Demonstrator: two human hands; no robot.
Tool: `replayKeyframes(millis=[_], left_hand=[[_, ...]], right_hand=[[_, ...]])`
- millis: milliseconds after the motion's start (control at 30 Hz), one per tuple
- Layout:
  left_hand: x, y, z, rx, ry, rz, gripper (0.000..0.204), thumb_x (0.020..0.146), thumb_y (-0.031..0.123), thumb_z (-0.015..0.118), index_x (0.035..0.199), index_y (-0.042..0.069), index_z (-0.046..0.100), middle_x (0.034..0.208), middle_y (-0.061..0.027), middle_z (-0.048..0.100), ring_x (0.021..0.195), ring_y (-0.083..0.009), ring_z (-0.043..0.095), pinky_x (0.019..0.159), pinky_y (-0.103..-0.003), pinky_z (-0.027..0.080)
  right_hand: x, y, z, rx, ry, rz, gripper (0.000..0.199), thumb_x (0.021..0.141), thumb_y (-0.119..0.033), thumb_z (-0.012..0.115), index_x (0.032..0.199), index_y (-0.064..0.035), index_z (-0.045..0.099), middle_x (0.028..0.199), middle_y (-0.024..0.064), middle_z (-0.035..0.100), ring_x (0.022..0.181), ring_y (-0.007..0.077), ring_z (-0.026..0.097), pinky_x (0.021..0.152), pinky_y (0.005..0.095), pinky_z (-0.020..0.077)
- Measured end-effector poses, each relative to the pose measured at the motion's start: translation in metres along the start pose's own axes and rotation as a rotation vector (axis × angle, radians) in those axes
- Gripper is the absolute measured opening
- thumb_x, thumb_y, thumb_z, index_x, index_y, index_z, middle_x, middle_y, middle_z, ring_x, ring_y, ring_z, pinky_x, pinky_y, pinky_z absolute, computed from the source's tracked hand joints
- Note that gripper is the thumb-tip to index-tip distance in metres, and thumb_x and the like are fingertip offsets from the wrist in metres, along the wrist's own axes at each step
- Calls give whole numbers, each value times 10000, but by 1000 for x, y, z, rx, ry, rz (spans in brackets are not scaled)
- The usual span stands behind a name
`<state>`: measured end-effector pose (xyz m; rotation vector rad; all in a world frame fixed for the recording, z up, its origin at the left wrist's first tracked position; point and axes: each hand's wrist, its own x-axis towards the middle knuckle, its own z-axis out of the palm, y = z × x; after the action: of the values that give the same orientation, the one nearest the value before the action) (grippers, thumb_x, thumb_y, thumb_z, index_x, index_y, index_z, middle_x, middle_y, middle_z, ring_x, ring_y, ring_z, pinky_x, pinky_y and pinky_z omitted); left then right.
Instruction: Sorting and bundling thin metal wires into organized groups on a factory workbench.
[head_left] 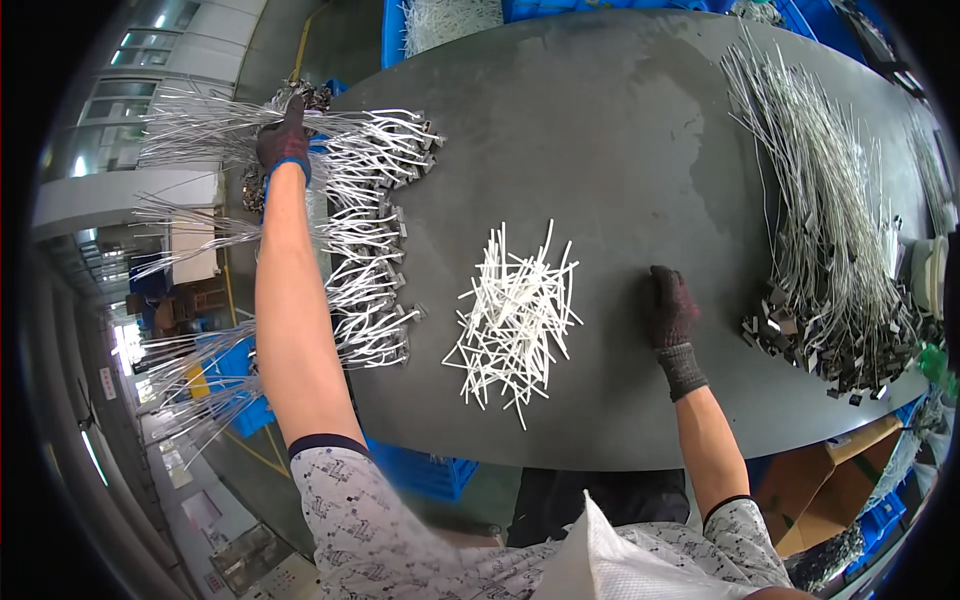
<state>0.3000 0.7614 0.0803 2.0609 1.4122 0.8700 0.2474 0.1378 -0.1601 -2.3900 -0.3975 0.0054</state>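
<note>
My left hand (283,138), in a dark glove, is closed around a bundle of thin metal wires (205,125) at the table's far left edge. The bundle's ends with white sleeves and small metal clips (390,145) lie on the table to the right of the hand. More such sleeved bundles (365,300) lie in a row nearer to me, their bare wires jutting past the edge. My right hand (674,308), also gloved, is curled low over the table; what its fingers hold, if anything, is hidden. A loose pile of short white tubes (515,315) lies between my hands.
A large heap of wires with dark metal clips (830,230) covers the right side of the dark table (580,120). Blue crates (425,470) stand below the left edge, and one at the back holds white pieces (450,25). An open cardboard box (825,475) is at the lower right.
</note>
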Motion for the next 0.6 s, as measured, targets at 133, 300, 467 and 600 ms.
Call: replayKeyframes(millis=[133, 300, 467, 600], left_hand=[[-115, -22, -1, 529, 31, 369, 494, 867, 491, 689, 951, 5, 715, 960, -219, 724, 930, -384, 681, 872, -477, 501], [-388, -109, -71, 312, -445, 249, 362, 937, 409, 593, 945, 58, 681, 924, -202, 704, 868, -407, 678, 751, -473, 521], [-570, -208, -137, 293, -457, -86, 297, 844, 377, 733, 878, 83, 712, 820, -147, 720, 791, -338, 710, 703, -435, 541], [-612, -205, -138, 328, -447, -82, 333, 859, 403, 689, 937, 80, 702, 877, -158, 725, 841, -356, 707, 724, -452, 540]], right_hand=[[-2, 9, -6, -21, 1, 31, 209, 964, -279, 612, 1161, -216, 640, 1033, 54, 687, 870, 302, 688, 720, 452, 543], [-6, 10, -15, 93, -18, 39, 185, 955, -232, 609, 1121, -168, 661, 1063, 100, 700, 940, 348, 685, 775, 444, 541], [-14, 9, -24, 150, 5, -51, 175, 956, -227, 602, 1107, -159, 660, 1064, 113, 696, 949, 362, 676, 788, 445, 540], [-57, 31, -41, 147, 42, -136, 166, 951, -214, 604, 1095, -152, 659, 1024, 134, 690, 939, 378, 665, 788, 452, 538]])
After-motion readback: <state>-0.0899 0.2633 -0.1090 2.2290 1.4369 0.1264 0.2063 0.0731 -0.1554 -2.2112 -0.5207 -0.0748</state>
